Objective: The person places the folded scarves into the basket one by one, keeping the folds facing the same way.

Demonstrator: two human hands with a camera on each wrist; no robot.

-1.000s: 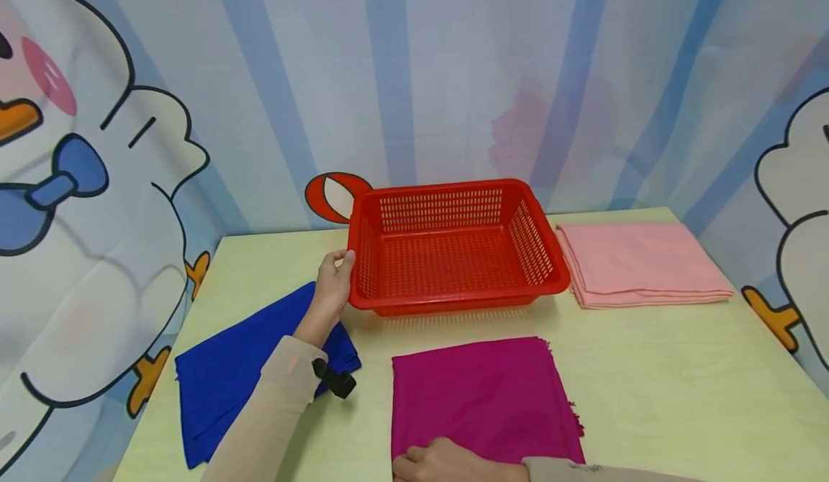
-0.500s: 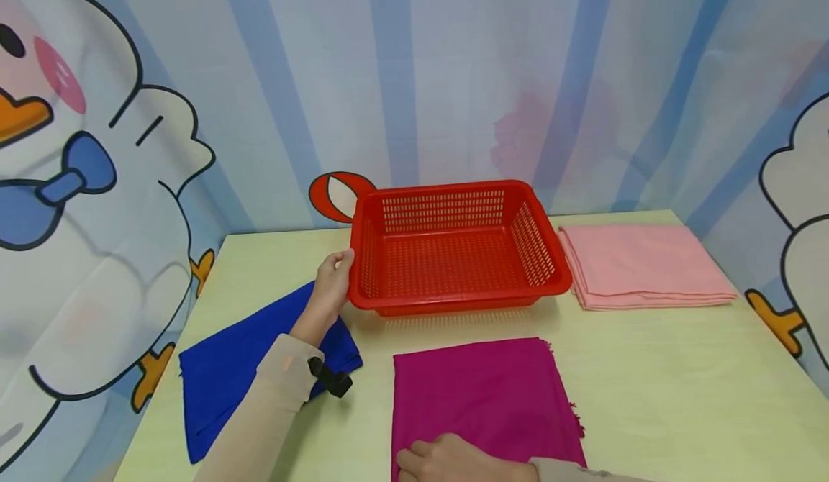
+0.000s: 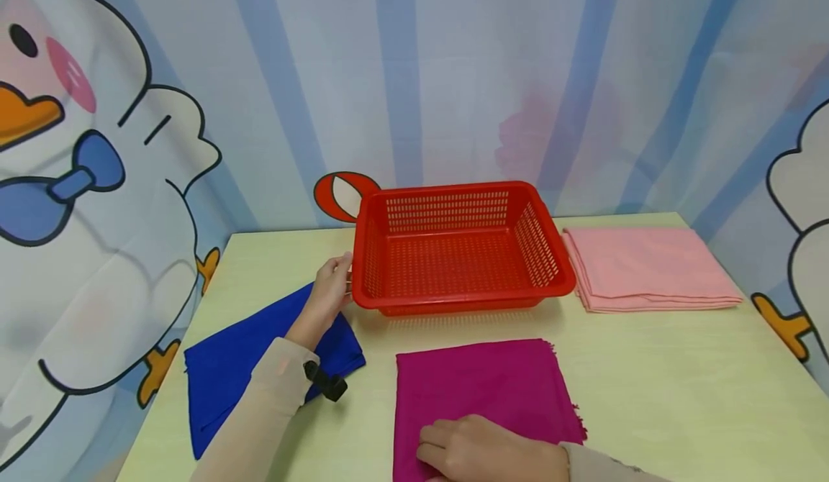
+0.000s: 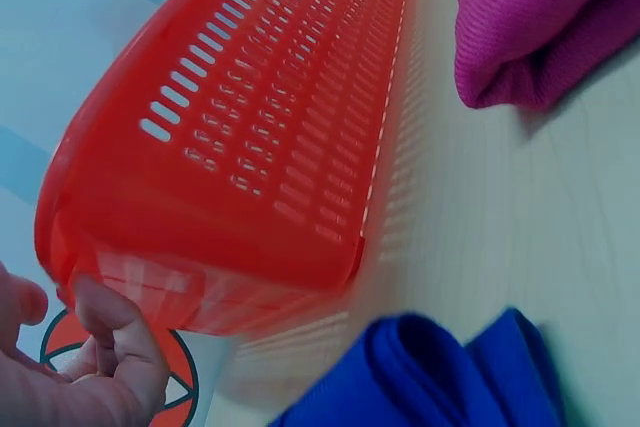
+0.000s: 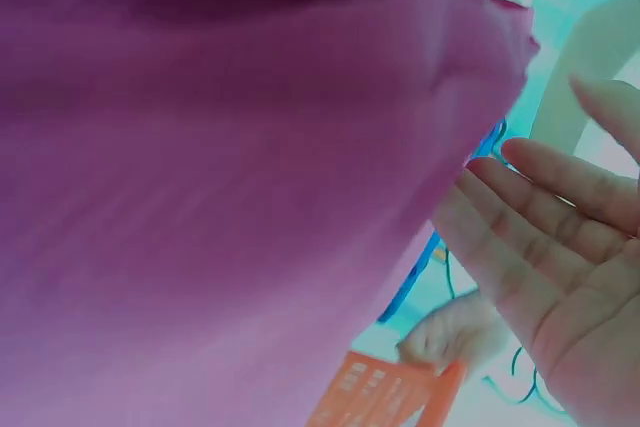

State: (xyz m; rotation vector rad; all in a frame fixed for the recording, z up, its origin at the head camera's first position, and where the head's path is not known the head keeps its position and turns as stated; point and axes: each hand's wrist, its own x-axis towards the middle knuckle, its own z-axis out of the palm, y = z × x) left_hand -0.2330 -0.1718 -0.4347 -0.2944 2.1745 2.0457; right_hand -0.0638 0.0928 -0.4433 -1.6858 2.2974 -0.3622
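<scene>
A red plastic basket (image 3: 447,259) with slotted walls stands at the back middle of the table. My left hand (image 3: 329,288) holds its left rim; in the left wrist view curled fingers (image 4: 125,347) meet the rim's corner. A folded magenta cloth (image 3: 453,381) with a frayed right edge lies in front of the basket. Over its near part is my right hand (image 3: 482,449), back up. The right wrist view shows this hand's fingers (image 5: 540,207) extended, their tips at the edge of the cloth. A folded blue cloth (image 3: 246,374) lies partly under my left forearm.
A folded pink cloth (image 3: 654,266) lies right of the basket, close to its corner. Behind the pale yellow table (image 3: 673,381) hangs a backdrop (image 3: 453,72) with blue stripes and cartoon birds.
My right hand has slid a little up and right over the magenta cloth. My left hand stays at the basket's rim. The whole head view has shifted slightly; the basket and cloths keep their places.
</scene>
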